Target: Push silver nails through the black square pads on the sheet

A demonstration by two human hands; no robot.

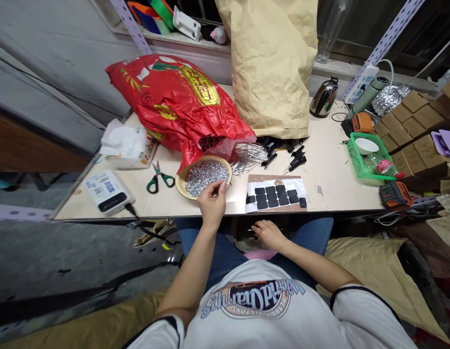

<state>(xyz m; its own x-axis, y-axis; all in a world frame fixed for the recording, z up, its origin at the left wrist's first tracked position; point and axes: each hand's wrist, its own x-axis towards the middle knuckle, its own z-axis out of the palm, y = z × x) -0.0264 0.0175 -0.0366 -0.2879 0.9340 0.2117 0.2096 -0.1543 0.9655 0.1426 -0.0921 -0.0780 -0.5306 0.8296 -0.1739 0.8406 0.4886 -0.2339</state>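
My left hand is closed in a pinch over the near right rim of a yellow bowl. Whatever is between its fingertips is too small to make out. Small shiny metal pieces fill the bowl. Below the table's front edge, over my lap, my right hand has its fingers curled together. A thin shiny bit shows by its fingertips, but its kind is unclear. Behind the bowl lie a pile of metal rods and several black plastic parts with thin pins. Black rounded pads sit on a white sheet.
A large red bag and a tall brown paper sack stand at the back. Green-handled scissors, a white box-shaped device and tissues lie left. Rightward are a kettle, a green basket and cardboard boxes.
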